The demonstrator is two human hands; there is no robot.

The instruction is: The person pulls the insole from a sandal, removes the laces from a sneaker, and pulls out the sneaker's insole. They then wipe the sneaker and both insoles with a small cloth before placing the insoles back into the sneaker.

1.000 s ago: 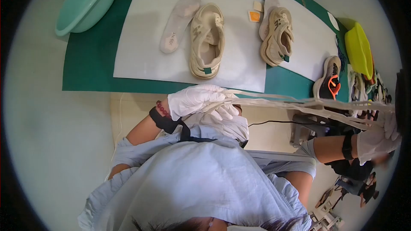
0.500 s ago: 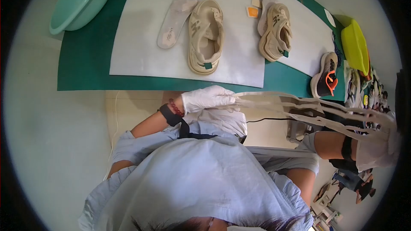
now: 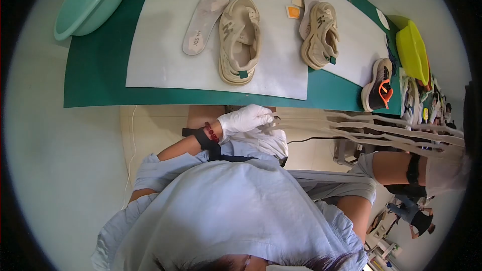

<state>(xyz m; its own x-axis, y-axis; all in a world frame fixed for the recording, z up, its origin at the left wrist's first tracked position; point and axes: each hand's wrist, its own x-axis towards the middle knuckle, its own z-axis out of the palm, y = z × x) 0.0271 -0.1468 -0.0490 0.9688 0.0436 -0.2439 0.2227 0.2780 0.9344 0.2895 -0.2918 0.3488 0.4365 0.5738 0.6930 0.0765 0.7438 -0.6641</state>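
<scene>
My left hand, in a white glove, is closed in front of the table edge. A small dark spot shows at its fingertips; whether it holds something I cannot make out. At the far right edge my right hand, also gloved and blurred, is closed on several long beige shoelaces. The laces stretch leftward, their free ends in the air apart from my left hand. On the table lie a beige shoe without laces and a grey insole beside it. A second beige shoe rests further right, partly over another insole.
White sheets cover part of the green table. A mint basin stands back left, a yellow basin at the right. A black and orange shoe is near the right edge. Another person is in the background.
The laces were stretched between both hands; their left ends have come away from my left hand and now trail from the right hand. The table things keep their places.
</scene>
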